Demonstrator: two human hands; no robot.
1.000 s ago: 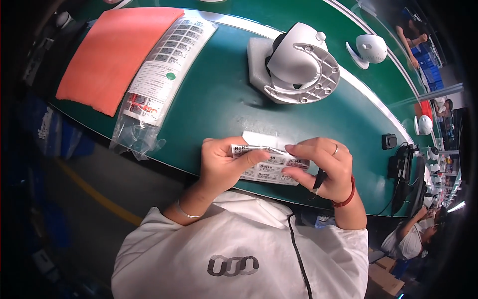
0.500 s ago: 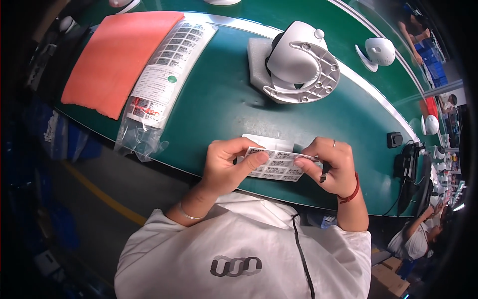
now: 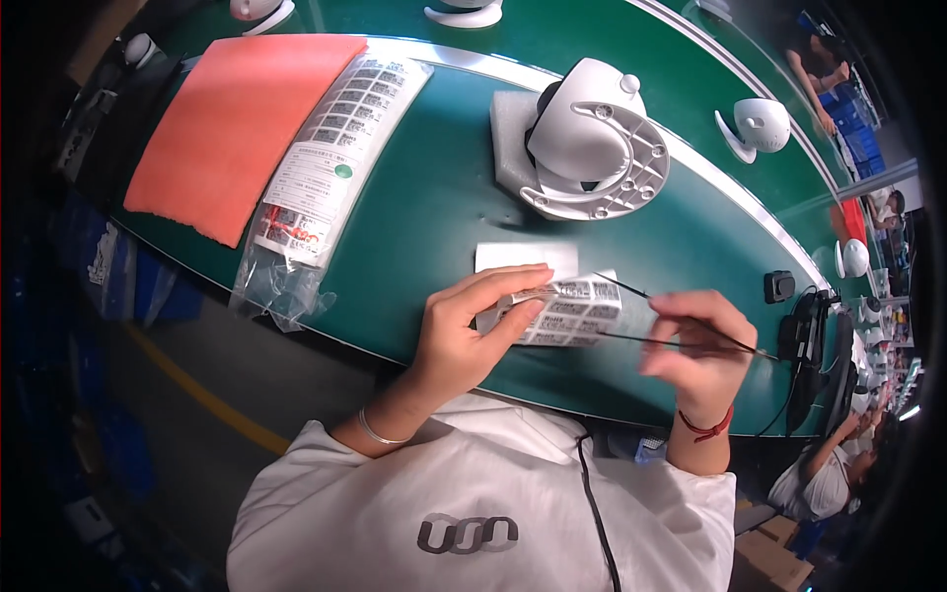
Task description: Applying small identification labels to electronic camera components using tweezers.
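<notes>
A sheet of printed white stickers [image 3: 562,326] is pinched between the thumb and fingers of my left hand [image 3: 473,321], its upper part curled over. Slightly blurred by motion, my right hand [image 3: 705,345] is closed around black tweezers [image 3: 625,337]. Their two spread prongs point left, with the tips at the right part of the sticker sheet. Behind my left fingers, a blank white paper [image 3: 523,257] lies on the table. Farther back, a white rounded device [image 3: 587,128] with a curved, open-sided base rests against a pale foam block [image 3: 511,148].
On the left lie an orange foam sheet [image 3: 247,128] and a clear bag of sticker sheets [image 3: 326,168]. A small black box [image 3: 778,287] and black cabled gear [image 3: 809,331] sit at the right. More white devices [image 3: 760,128] stand beyond the pale rail. Other people work at far right.
My right hand has left the sheet's edge and moved right, and the tweezers now point left with prongs spread. The sheet has curled in my left hand. The view has shifted slightly.
</notes>
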